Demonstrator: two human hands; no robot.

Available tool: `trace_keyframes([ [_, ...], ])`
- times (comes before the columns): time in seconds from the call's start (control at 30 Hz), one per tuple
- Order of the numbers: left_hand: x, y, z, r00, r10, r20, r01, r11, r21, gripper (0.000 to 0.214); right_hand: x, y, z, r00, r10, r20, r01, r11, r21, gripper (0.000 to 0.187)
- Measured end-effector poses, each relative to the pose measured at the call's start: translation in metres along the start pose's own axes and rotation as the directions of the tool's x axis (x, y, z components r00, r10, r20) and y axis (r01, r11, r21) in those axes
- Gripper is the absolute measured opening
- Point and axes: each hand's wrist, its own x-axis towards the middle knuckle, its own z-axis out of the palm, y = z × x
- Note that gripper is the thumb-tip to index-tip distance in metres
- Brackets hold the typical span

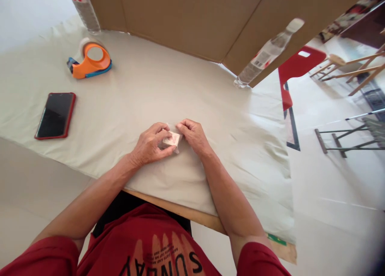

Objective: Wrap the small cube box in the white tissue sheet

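Observation:
Near the table's front edge, a small whitish box [172, 139] with faint reddish print is gripped between the thumb and fingers of my left hand [150, 144]. Something clear, like a plastic wrap, shows around its edges. My right hand [194, 134] is at the box's right upper corner, thumb and forefinger pinched together. Whether a bit of the wrap is between those fingertips is too small to make out. The hands cover part of the box's left side.
On the cloth-covered table [144, 87] lie a phone [57, 115] with a red case and an orange tape dispenser [93, 60]. A cardboard panel [180, 19] stands behind, with a clear bottle [267, 55] on the right and another bottle [86, 13] on the left. A red chair [296, 71] stands beyond.

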Motion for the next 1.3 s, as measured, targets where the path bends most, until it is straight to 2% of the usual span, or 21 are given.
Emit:
trace_keyframes([
  [0.23, 0.000, 0.001, 0.000, 0.999, 0.027, -0.020, -0.026, 1.000, 0.007, 0.022, 0.003, -0.006, 0.002, 0.999, -0.007, 0.050, 0.009, 0.999, -0.050, 0.023],
  [0.37, -0.001, 0.000, 0.001, 0.998, 0.041, -0.041, -0.040, 0.999, 0.017, 0.021, 0.001, -0.008, 0.007, 1.000, -0.019, 0.021, 0.021, 0.998, -0.065, 0.020],
  [0.5, -0.001, 0.000, 0.003, 0.994, 0.078, -0.079, -0.076, 0.997, 0.033, 0.021, -0.001, -0.010, 0.007, 0.999, 0.034, 0.028, -0.034, 0.999, 0.004, 0.020],
  [0.67, 0.000, 0.001, 0.004, 0.994, 0.071, -0.078, -0.068, 0.997, 0.038, 0.020, 0.000, -0.014, 0.004, 0.987, 0.139, 0.082, -0.147, 0.984, 0.097, 0.021],
  [0.8, 0.000, 0.001, 0.004, 0.995, 0.065, -0.074, -0.064, 0.998, 0.016, 0.019, -0.001, -0.017, 0.000, 0.982, 0.145, 0.124, -0.158, 0.982, 0.107, 0.021],
  [0.97, 0.000, 0.002, 0.006, 0.995, 0.060, -0.086, -0.060, 0.998, 0.006, 0.021, -0.004, -0.021, -0.010, 0.977, 0.039, 0.207, -0.044, 0.999, 0.020, 0.020],
  [1.13, -0.001, 0.002, 0.006, 0.995, 0.021, -0.095, -0.022, 1.000, -0.003, 0.022, -0.006, -0.029, -0.019, 0.957, -0.049, 0.286, 0.097, 0.983, -0.158, 0.021],
  [1.2, -0.001, 0.002, 0.006, 0.995, 0.010, -0.098, -0.011, 1.000, -0.015, 0.022, -0.008, -0.032, -0.019, 0.951, -0.121, 0.285, 0.195, 0.949, -0.249, 0.020],
  [1.3, 0.000, 0.003, 0.006, 0.995, -0.002, -0.098, -0.001, 0.999, -0.039, 0.021, -0.011, -0.035, -0.018, 0.934, -0.227, 0.277, 0.329, 0.851, -0.410, 0.023],
])
